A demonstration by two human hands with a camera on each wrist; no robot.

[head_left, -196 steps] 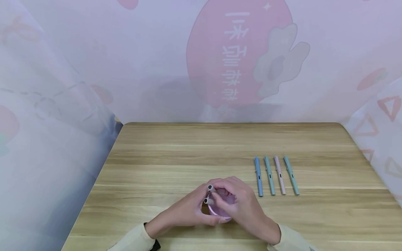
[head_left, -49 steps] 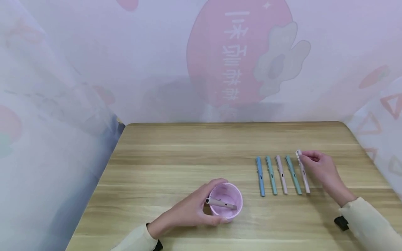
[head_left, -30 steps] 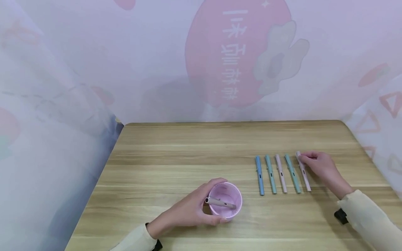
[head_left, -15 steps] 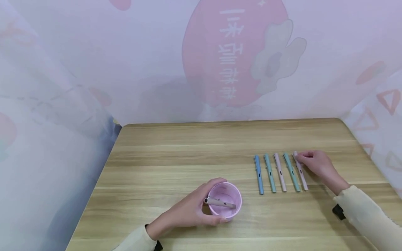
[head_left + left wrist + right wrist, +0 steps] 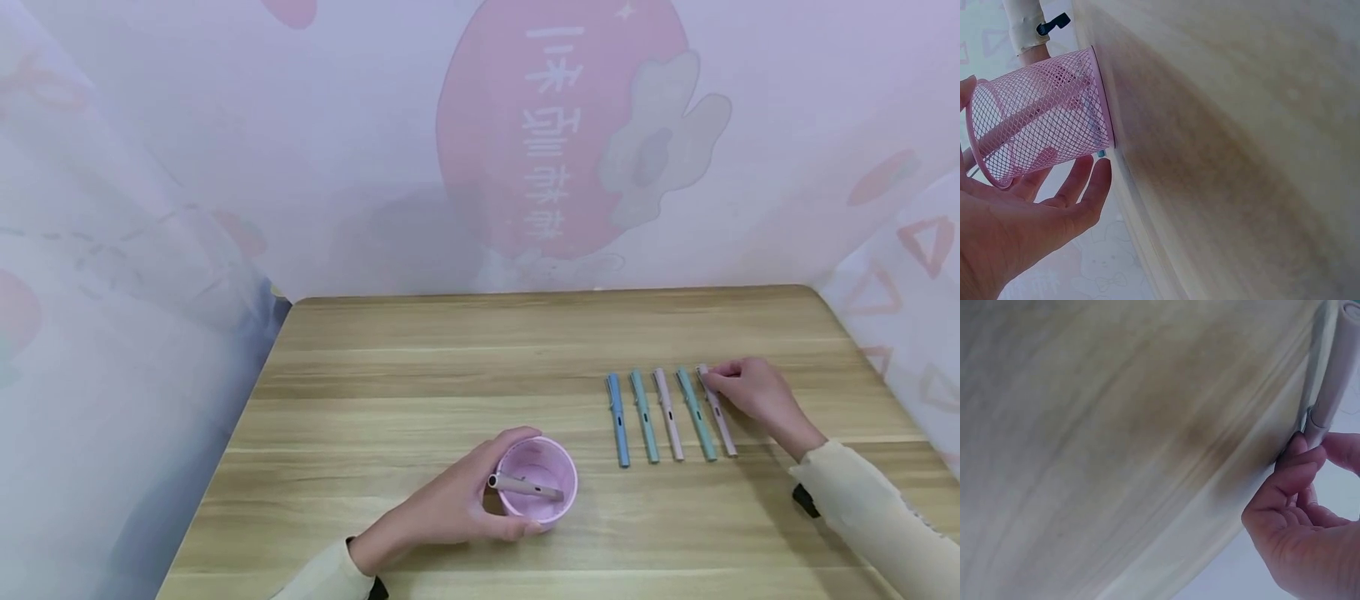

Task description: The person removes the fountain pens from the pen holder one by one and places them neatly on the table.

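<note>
Right now, as seen:
Right hand [image 5: 750, 393]: forearm reaching out over the table's right side; thumb and fingertips [image 5: 1300, 445] pinch the far end of a pale pink pen [image 5: 717, 412].
Pale pink pen: flat on the wooden table [image 5: 420, 367], rightmost in the row, just beside a green pen [image 5: 697, 413].
Pens in row: five, roughly parallel; blue, green, pink, green, pale pink.
Left hand [image 5: 457, 507]: near front edge, fingers curled round the pink mesh cup [image 5: 542, 479], holding it.
Cup: one, upright; one beige pen [image 5: 525, 486] leaning inside.
</note>
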